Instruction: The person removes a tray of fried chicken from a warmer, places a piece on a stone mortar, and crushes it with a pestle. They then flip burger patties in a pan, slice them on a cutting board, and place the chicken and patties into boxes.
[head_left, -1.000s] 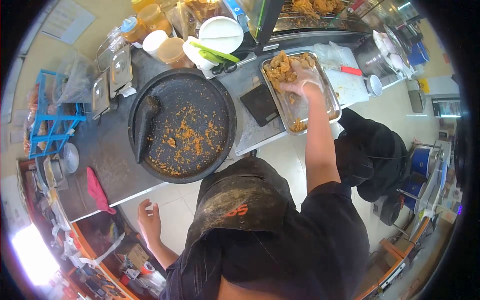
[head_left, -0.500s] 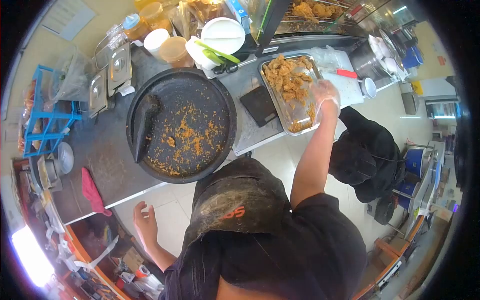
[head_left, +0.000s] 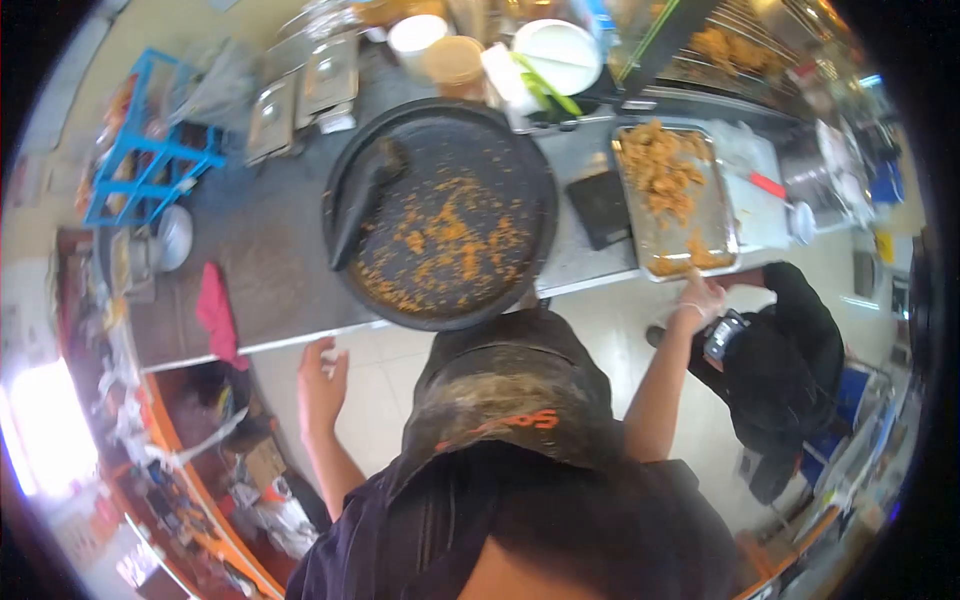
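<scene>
My left hand (head_left: 323, 385) hangs empty in front of the counter, its fingers bent and apart. A thin clear glove covers my right hand (head_left: 700, 300), which is at the near edge of a metal tray (head_left: 734, 232); its index finger stretches to the rim. Fried, crumbed pieces (head_left: 660, 170) lie in the far left part of the tray, with loose crumbs near its front. Left of the tray is a dark flat block (head_left: 600, 210). A large black stone mortar (head_left: 335, 215) holds scattered orange crumbs (head_left: 455, 235) and a dark pestle (head_left: 362, 205).
A co-worker in black (head_left: 790, 370) stands close to my right hand. On the counter are a red cloth (head_left: 217, 315), a blue rack (head_left: 130, 170), lidded metal containers (head_left: 328, 75), a white plate (head_left: 557, 57), green-handled tongs (head_left: 540, 85) and a red-handled tool (head_left: 767, 184).
My right hand has moved from over the tray to its near edge. A small lump in the mortar is no longer visible. The co-worker has come nearer the counter, and the view has shifted.
</scene>
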